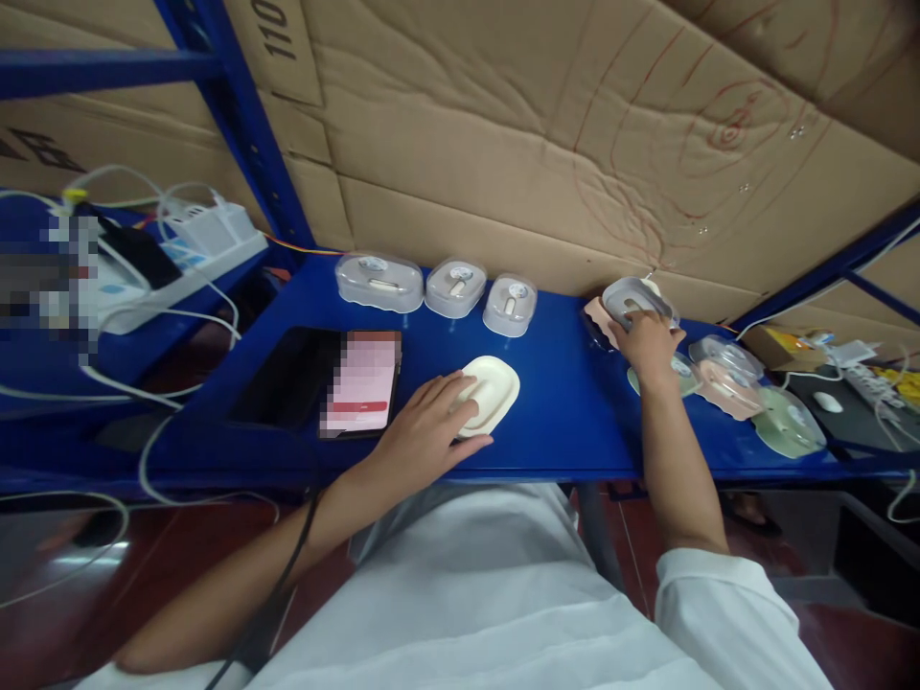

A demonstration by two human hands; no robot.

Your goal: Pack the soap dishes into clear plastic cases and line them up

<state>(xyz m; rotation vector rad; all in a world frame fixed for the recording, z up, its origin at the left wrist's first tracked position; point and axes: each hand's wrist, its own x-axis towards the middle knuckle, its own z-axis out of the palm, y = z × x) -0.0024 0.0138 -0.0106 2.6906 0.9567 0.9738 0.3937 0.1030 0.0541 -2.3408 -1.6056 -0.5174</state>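
Blue shelf (561,402) backed by cardboard: left hand (424,431) rests spread fingers on a cream soap dish (493,388); right hand (647,343) grips a clear-lidded case (632,297) at its near edge.

Between the left hand (424,426) and the right hand (647,345) the blue shelf top (561,383) lies bare. Beyond the left fingers (460,388) three clear-lidded cases (438,285) line the cardboard wall (503,144); a phone (359,383) lies just left. Right of the right fingers, pastel cases (747,393) crowd together.
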